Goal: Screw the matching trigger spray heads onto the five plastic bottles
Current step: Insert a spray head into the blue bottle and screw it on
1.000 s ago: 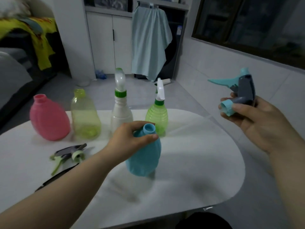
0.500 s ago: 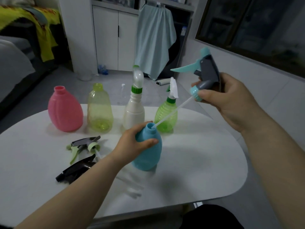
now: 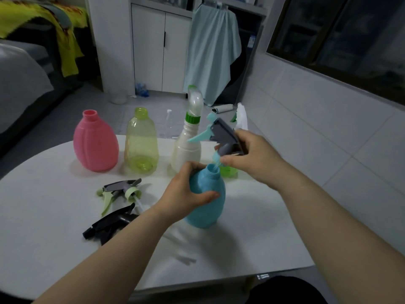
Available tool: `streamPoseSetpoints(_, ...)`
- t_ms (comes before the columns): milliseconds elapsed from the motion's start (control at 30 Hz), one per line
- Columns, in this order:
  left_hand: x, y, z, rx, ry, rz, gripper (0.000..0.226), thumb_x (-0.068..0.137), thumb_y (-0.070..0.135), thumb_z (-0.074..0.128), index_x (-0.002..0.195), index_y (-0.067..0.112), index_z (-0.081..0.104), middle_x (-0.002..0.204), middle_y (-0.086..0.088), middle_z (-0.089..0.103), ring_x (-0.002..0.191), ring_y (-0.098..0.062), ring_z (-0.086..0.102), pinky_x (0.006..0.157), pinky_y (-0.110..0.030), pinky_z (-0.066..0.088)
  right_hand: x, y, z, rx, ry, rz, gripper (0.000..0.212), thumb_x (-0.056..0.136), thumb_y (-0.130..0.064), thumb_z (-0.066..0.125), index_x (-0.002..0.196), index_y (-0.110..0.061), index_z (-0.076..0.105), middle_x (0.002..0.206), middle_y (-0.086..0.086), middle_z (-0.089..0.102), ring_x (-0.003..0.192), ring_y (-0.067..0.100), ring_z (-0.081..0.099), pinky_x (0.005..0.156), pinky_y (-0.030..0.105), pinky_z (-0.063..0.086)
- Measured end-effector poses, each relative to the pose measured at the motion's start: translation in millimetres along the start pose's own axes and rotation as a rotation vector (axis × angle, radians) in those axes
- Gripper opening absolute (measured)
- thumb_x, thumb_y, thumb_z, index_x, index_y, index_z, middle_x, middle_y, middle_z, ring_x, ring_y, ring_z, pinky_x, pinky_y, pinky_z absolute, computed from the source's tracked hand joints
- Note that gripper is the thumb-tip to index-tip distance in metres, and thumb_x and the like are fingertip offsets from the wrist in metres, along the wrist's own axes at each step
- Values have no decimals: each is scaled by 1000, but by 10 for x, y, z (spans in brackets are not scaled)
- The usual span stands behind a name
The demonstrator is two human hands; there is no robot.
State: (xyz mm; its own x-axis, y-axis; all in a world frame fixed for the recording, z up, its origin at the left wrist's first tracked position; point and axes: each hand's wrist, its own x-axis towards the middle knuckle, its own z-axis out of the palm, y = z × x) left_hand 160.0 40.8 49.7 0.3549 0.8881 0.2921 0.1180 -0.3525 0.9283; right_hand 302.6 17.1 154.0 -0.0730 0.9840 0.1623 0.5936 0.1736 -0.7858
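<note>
My left hand [image 3: 188,191] grips the blue bottle [image 3: 208,202], upright on the white table [image 3: 54,249]. My right hand [image 3: 249,159] holds the grey and teal spray head [image 3: 221,137] just above the bottle's open neck, its collar almost at the mouth. Behind stand a pink bottle [image 3: 95,142] and a yellow-green bottle [image 3: 141,140], both open. The white bottle [image 3: 188,143] has a green-collared head on it. The green bottle [image 3: 229,171], with a white head, is mostly hidden behind my right hand. A light-green spray head [image 3: 119,189] and a black spray head [image 3: 109,223] lie at the left.
The table's rounded front edge is close to me. Beyond the table are a tiled floor, a white cupboard [image 3: 160,49], a hanging pale cloth [image 3: 212,55] and a dark window at right. A bed with yellow fabric is at far left.
My right hand has brought the spray head down and left, from high at the right to just over the blue bottle's neck, with its tube now inside. My left hand kept its grip.
</note>
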Motion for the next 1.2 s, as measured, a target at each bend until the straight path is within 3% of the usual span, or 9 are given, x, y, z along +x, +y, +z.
streamPoseSetpoints(300, 23, -64, -6, -15, 11, -5, 45, 60, 22, 77, 81, 39, 41, 89, 23, 50, 85, 8, 50, 67, -1, 41, 48, 22, 72, -116, -185, 29, 29, 71, -7, 65, 98, -10, 57, 104, 14, 65, 99, 25, 60, 90, 42, 49)
streamPoseSetpoints(467, 24, -73, -9, -2, -1, -7, 43, 61, 23, 76, 80, 39, 41, 87, 23, 50, 80, 14, 50, 64, 0, 39, 110, -11, 84, -235, -226, 23, 22, 69, -14, 68, 77, -27, 52, 72, -6, 55, 69, 9, 52, 57, 12, 41)
streamPoseSetpoints(667, 13, -77, -11, 2, 4, -4, 44, 61, 24, 76, 79, 41, 40, 85, 24, 48, 79, 15, 50, 61, 1, 38, 85, -20, 207, -323, -72, 16, 30, 67, -20, 69, 65, -27, 40, 65, -9, 45, 58, 5, 42, 47, 4, 34)
streamPoseSetpoints(767, 11, -76, -9, 1, 9, -7, 44, 61, 24, 76, 79, 41, 39, 86, 25, 47, 80, 9, 49, 62, 0, 39, 63, -13, 267, -380, -1, 21, 28, 69, -28, 67, 78, -22, 41, 68, -11, 43, 60, 3, 42, 47, 11, 36)
streamPoseSetpoints(867, 5, -79, -8, -6, 11, -6, 44, 61, 24, 76, 77, 40, 39, 85, 24, 48, 80, 6, 50, 61, -3, 40, 28, -6, 243, -255, -88, 96, 63, 67, -40, 68, 118, -25, 34, 95, -14, 54, 87, 7, 54, 67, 17, 41)
streamPoseSetpoints(933, 5, -76, -13, -11, -1, -15, 45, 61, 25, 76, 79, 42, 39, 86, 24, 49, 81, 5, 50, 63, -5, 41, 14, -21, 164, -191, -103, 105, 84, 67, -42, 68, 134, -33, 19, 124, -6, 45, 114, 11, 45, 89, 25, 37)
streamPoseSetpoints(1000, 4, -76, -17, -12, -11, -18, 45, 60, 27, 76, 80, 43, 39, 87, 24, 48, 81, 6, 50, 64, -2, 41, 25, -83, 46, -194, -70, 17, 72, 76, -28, 61, 136, -31, 21, 138, -2, 35, 126, 9, 33, 98, 24, 29)
streamPoseSetpoints(1100, 4, -84, -22, -10, -10, -17, 44, 60, 28, 76, 81, 42, 39, 86, 24, 48, 81, 6, 50, 63, 0, 39, 73, -209, -94, -427, -165, -145, 61, 78, 4, 42, 129, -30, 39, 148, -6, 24, 133, 3, 19, 102, 12, 13)
streamPoseSetpoints(1200, 4, -86, -22, -12, -4, -21, 46, 59, 29, 76, 83, 41, 39, 86, 24, 48, 81, 5, 50, 64, 0, 39, 117, -271, -93, -652, -313, -236, 55, 75, 7, 47, 121, -23, 51, 148, -3, 27, 135, 12, 22, 104, 14, 11)
